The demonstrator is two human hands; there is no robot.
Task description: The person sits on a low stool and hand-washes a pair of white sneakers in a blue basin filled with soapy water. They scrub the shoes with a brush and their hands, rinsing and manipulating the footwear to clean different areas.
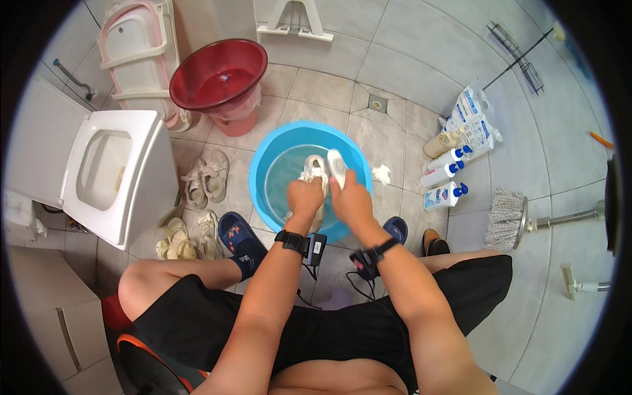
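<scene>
My left hand (304, 197) grips a light-coloured shoe (314, 169) over a blue plastic basin (260, 197) that holds cloudy water. Beside it, my right hand (351, 200) is closed around a white handled object (336, 165), probably a scrub brush; its underside is hidden. The white object is close to the shoe's right side, and whether they touch cannot be told. Black straps with small devices are on both wrists. A clump of white foam or paper (381, 174) lies on the tiles to the right of the basin.
Several light shoes (215, 176) stand left of the basin, near a white toilet (148, 168). Behind is a red basin (185, 74) on a pink bucket. Pump bottles (441, 196) and a white printed bag (471, 121) line the right wall, with a mop head (504, 219) nearer. A floor drain (377, 103) lies beyond.
</scene>
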